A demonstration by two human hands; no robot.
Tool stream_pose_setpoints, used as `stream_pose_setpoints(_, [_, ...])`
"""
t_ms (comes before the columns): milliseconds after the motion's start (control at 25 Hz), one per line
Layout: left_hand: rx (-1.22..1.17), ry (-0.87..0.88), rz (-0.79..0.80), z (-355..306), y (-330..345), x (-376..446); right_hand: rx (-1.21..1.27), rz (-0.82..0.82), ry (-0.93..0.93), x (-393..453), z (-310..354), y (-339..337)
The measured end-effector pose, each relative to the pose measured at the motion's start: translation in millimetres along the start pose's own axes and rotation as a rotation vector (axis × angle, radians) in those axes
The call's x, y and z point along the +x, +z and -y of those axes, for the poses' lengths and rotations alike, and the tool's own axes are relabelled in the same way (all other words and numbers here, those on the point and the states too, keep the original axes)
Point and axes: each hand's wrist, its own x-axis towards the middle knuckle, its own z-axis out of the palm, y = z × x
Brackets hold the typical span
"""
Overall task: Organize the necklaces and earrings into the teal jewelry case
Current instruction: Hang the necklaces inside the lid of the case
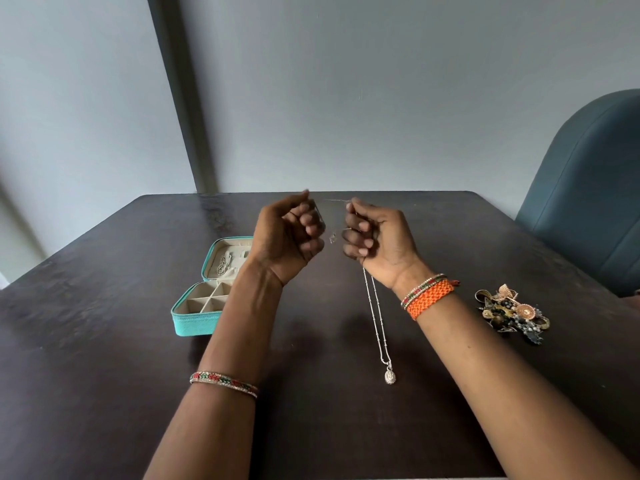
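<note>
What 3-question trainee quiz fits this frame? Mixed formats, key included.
1. True or false: the teal jewelry case lies open on the table.
2. Which hand holds the silver necklace? A left hand B right hand
3. Fill in: the earring pile lies on the person's ___ side.

Key: 1 true; 2 B, the chain hangs from it and the pendant dangles below; 3 right.
</note>
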Motion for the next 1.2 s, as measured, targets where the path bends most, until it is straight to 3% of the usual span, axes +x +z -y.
stream_pose_setpoints(120, [-0.249,0.107,-0.091,-2,1,3,-0.697,-0.033,-0.244,1,-14,2])
stream_pose_setpoints(200, [-0.034,0.192,-0.192,0,1,3,-1.220,0.013,-0.477,5,-22,1])
stream_pose_setpoints(280, [0.409,0.248,-0.304,4,1,3,-1.390,0.006,-0.549,7,-22,-2])
stream_pose_setpoints(360, [0.687,0.308,-0.367,10,-2,5,-1.315,-0.051,-0.527,7,-16,-7])
stream_pose_setpoints(480, [0.889,0.440,-0.388,16,-3,10,-1.161,-0.147,-0.509,10,-12,-14])
stream_pose_setpoints(720, [1.019,0.496,-0.414,22,-4,15,-1.085,-0.272,-0.580,8,-20,-8])
stream_pose_setpoints(1000, [0.385,0.171,-0.180,19,-6,14,-1.045,-0.272,-0.657,8,-13,-11])
stream_pose_setpoints(1200, [0.380,0.047,-0.078,17,-1,12,-0.998,-0.305,-0.780,7,-13,-12])
